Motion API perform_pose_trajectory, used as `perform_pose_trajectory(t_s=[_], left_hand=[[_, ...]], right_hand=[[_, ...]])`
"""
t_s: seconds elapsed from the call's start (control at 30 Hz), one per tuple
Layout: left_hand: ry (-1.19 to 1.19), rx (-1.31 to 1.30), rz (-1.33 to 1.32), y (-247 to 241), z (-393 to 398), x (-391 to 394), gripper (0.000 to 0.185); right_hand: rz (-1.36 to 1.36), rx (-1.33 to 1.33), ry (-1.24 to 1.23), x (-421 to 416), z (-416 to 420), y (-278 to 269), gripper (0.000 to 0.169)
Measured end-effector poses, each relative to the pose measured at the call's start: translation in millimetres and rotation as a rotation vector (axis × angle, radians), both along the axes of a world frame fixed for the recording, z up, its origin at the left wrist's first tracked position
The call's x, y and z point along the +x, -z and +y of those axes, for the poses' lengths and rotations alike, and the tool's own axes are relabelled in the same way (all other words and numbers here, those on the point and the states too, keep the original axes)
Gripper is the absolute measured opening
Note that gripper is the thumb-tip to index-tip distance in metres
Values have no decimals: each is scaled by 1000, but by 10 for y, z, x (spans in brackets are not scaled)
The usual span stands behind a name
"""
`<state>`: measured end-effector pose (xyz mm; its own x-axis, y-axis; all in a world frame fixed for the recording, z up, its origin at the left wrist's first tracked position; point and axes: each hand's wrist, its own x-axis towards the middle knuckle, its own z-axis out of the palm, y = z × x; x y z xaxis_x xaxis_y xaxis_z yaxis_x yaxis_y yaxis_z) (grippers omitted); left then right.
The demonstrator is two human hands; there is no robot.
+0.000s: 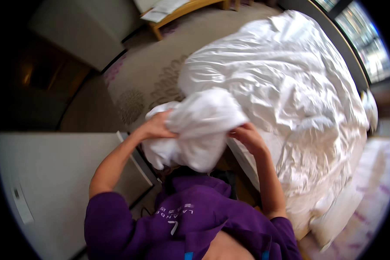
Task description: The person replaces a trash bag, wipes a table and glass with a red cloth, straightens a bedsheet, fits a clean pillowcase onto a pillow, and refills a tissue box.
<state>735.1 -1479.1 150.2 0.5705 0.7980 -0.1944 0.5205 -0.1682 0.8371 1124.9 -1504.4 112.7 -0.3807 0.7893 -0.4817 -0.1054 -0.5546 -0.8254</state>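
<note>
A bunched white cloth (201,130), probably bed linen, hangs in front of my chest between my two hands. My left hand (159,126) grips its left side, with some of the fingers hidden in the folds. On the opposite side, my right hand (248,138) pinches the cloth's edge near the bed. Part of the cloth is blurred and drapes low over the dark gap beside the bed. Just to the right lies a large rumpled white duvet (273,78), spread over the bed.
A pale cabinet or panel (58,172) stands close on my left. Patterned carpet (143,87) runs beyond the cloth. A wooden bench (182,13) is at the far wall, with white papers or cloth on it. A window (360,39) is at the upper right.
</note>
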Motion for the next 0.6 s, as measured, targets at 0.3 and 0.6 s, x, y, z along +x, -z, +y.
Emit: perform_pose_trajectory(t_s=[0.3,0.6], left_hand=[[113,-301,1408,1022,1020,-844,65],[581,-61,11,1462,280,3458,30]], right_hand=[[-164,-102,514,1212,-1388,340,39],[-328,-84,960,1778,-2519,654,50]])
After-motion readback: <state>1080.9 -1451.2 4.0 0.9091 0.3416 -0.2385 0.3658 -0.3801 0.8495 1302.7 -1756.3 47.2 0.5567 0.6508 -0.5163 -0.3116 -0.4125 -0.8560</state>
